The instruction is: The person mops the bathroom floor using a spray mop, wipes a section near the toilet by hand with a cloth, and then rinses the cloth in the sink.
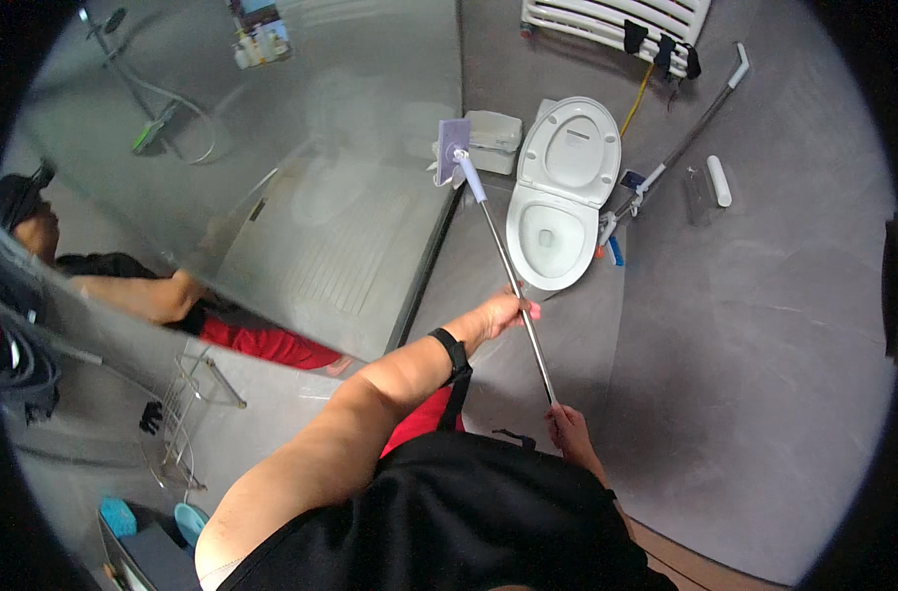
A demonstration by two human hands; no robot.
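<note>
A flat mop with a metal pole (498,240) and a lilac head (453,151) reaches away from me. My left hand (506,313) grips the middle of the pole, and something pink shows beside the fingers. Lower down, my right hand (567,428) is closed around the near part of the pole. The mop head is raised near the edge of the glass shower panel (330,185), with whitish material hanging at its underside; contact with the glass cannot be told. A white toilet (552,236) with its lid up stands just right of the pole.
Behind the mop head is a whitish bin (499,137). Another long-handled tool (696,122) leans right of the toilet, near a blue brush (615,252). A white towel radiator (604,22) holds dark cloths. At left are a wire rack (186,421) and a reflection in the glass.
</note>
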